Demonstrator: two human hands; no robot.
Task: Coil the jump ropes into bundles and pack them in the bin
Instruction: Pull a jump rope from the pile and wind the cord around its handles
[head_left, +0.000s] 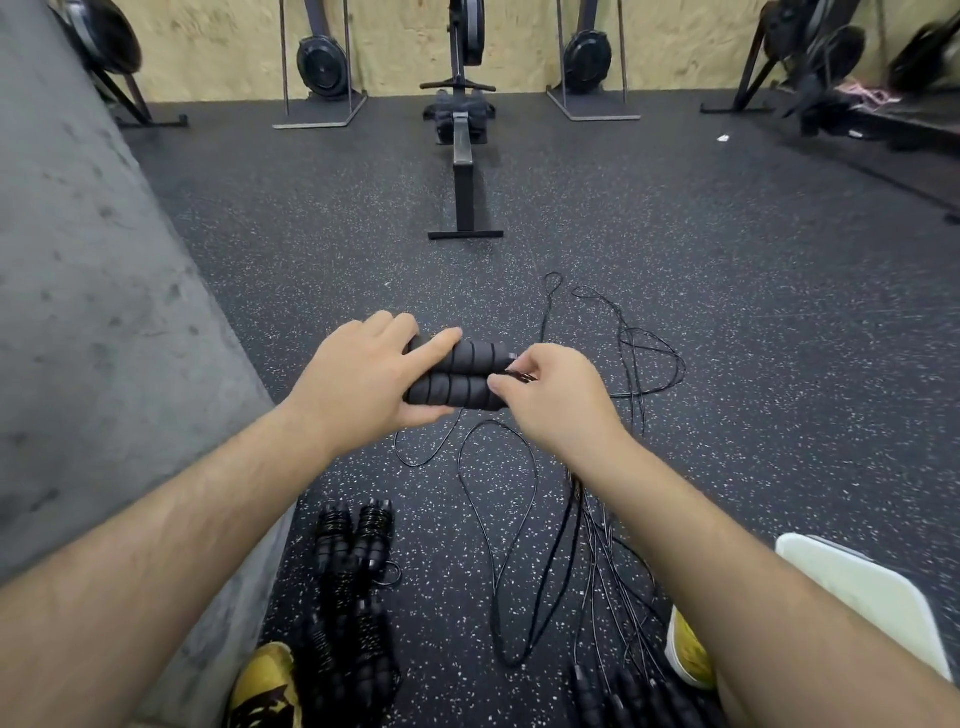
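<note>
My left hand (358, 384) grips two black foam jump rope handles (460, 375) held side by side, with the thin black cord wound several turns around them. My right hand (553, 397) pinches the cord at the handles' right end. The loose cord (524, 488) trails down to the speckled floor in long loops. Coiled rope bundles (358, 540) lie on the floor near my left foot. More uncoiled ropes with black handles (613, 680) lie between my feet, their cords fanning outward. A white bin (862, 592) shows at the lower right, partly behind my right arm.
A grey concrete wall (93, 312) rises on the left. A rowing machine (465, 171) stands straight ahead, with more machines stored upright along the plywood back wall. My yellow shoes (265, 686) are at the bottom edge.
</note>
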